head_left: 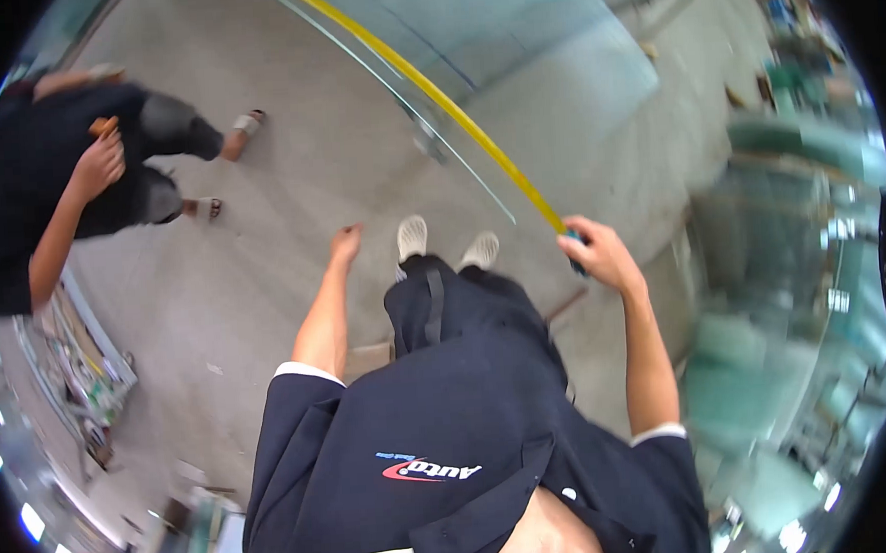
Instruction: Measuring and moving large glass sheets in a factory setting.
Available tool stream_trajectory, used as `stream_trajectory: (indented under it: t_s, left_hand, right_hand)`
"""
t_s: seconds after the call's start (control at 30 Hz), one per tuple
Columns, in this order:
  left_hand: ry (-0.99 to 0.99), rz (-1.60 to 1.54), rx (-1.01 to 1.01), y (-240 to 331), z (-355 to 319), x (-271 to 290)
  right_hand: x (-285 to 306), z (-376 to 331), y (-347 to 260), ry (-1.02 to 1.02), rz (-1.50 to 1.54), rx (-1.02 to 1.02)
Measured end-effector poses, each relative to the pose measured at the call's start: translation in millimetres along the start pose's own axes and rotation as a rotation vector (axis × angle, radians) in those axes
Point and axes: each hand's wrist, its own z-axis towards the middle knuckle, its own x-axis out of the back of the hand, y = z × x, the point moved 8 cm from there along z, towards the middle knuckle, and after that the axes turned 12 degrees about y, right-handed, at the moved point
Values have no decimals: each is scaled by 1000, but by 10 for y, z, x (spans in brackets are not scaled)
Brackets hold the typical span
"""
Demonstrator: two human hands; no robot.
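This looks like a workshop or small factory hall. A bare grey concrete floor point(288, 184) runs underfoot, large glass sheets point(511, 43) lie across it, green machines point(807, 147) crowd the right side, and a cluttered tool rack point(82, 370) stands beside another worker point(48, 187).

Tape measure point(434, 97) running ahead from right hand point(600, 253), co-worker point(48, 187) far left, perhaps glass sheet point(511, 43) beneath.

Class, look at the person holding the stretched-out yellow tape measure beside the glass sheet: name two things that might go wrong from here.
1. The yellow tape runs long and unsupported from the right hand; it may buckle or snap back toward the fingers.
2. It stretches along the edge of the glass sheet, so a slip might knock the glass or bring the hand against its edge.
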Motion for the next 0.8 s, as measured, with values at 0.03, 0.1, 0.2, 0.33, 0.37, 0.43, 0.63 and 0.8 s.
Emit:
stream_trajectory:
  t_s: [0.03, 0.1, 0.2, 0.33, 0.37, 0.43, 0.63, 0.8]
  left_hand:
    - [-25, 50, 8, -200, -22, 1]
    - [-75, 124, 9, -575, -83, -22]
    - [-149, 204, 175, -1044, -160, -94]
    - [-184, 186, 261, -1251, -214, -152]
    - [-223, 206, 267, -1311, -130, -57]
    - [-246, 191, 244, -1083, -163, -213]
    - [-270, 98, 63, 115, 89, -360]
    - [-184, 23, -95, 703, 106, -356]
  right_hand:
    - [-16, -52, -45, 65, -45, 36]
    - [-61, -118, -2, 126, -98, 15]
    - [-135, -201, 191, 228, -180, 49]
    - [-202, -291, 398, 279, -207, 23]
    - [-226, -275, 361, 278, -185, 15]
    - [-248, -331, 446, 254, -214, 3]
    - [-264, -328, 484, 258, -214, -29]
    - [-291, -330, 524, 250, -218, -75]
